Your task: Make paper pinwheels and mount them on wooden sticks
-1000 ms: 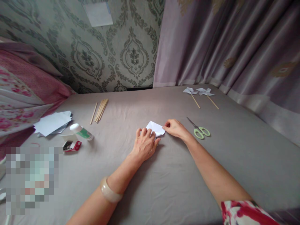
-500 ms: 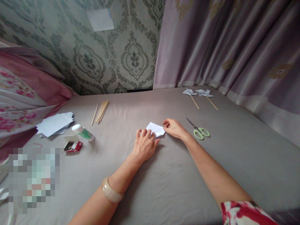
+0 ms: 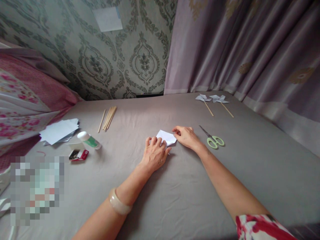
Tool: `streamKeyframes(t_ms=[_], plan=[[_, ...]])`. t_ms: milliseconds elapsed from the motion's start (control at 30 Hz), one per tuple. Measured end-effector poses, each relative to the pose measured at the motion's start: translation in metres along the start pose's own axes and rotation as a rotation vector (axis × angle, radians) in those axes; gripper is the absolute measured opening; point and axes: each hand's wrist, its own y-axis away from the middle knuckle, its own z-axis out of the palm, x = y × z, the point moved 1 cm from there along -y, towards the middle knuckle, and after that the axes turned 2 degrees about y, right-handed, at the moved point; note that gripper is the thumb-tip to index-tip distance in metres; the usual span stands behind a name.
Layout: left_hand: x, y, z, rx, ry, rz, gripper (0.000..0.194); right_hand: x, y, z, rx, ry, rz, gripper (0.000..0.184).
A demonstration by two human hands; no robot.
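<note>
A small folded white paper [image 3: 166, 136] lies on the grey sheet [image 3: 175, 193] in the middle. My left hand [image 3: 155, 154] lies flat over the paper's near left part and presses it down. At the paper's right edge, my right hand [image 3: 185, 136] rests with its fingertips on that edge. Both hands touch the same sheet of paper.
Green-handled scissors [image 3: 213, 139] lie just right of my right hand. Two paper pinwheels on sticks [image 3: 212, 100] lie at the back right. Wooden sticks [image 3: 108, 117], a paper stack [image 3: 58, 130], a glue bottle [image 3: 88, 140] and a small red box [image 3: 78, 154] lie at the left.
My right hand's fingertips have slid a little to the left along the paper's far edge. The left hand has stayed on the paper.
</note>
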Motion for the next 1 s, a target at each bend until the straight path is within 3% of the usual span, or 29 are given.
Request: streamKeyframes(t_ms=[233,800,1000], plan=[[-0.001,0.0,0.0,-0.002,0.01,-0.002,0.038,0.014,-0.006,0.003,-0.023,-0.102,0.093,0.025],[-0.004,0.001,-0.003,-0.043,0.045,-0.011,0.038,0.023,-0.003,0.0,-0.171,-0.141,0.084,0.017],[-0.005,0.002,-0.002,-0.04,0.047,-0.01,0.04,0.023,-0.003,0.0,-0.131,-0.154,0.114,0.014]])
